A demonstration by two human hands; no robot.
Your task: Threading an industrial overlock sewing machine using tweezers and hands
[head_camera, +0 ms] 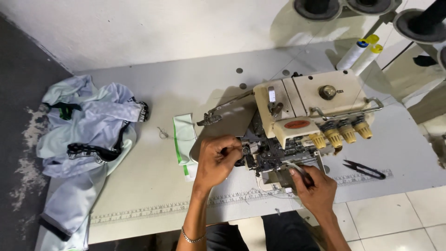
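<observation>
The left hand [217, 158] pinches a small round knob [245, 150] on the open front of the cream overlock machine [302, 116], fingers closed on it; the right hand [316, 188], just below the machine's opened workings, grips slim tweezers [297, 168] angled up and left toward that same spot. Both hands lie near each other, the mechanism between them. Black thread snips [364, 169] lie to the right, a folded white-green piece [185, 139] left, a garment pile [88, 135] farther left on the table [153, 195].

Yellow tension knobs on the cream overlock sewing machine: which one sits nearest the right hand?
The leftmost yellow knob, lowest in the row of four; the right hand is below it.
</observation>
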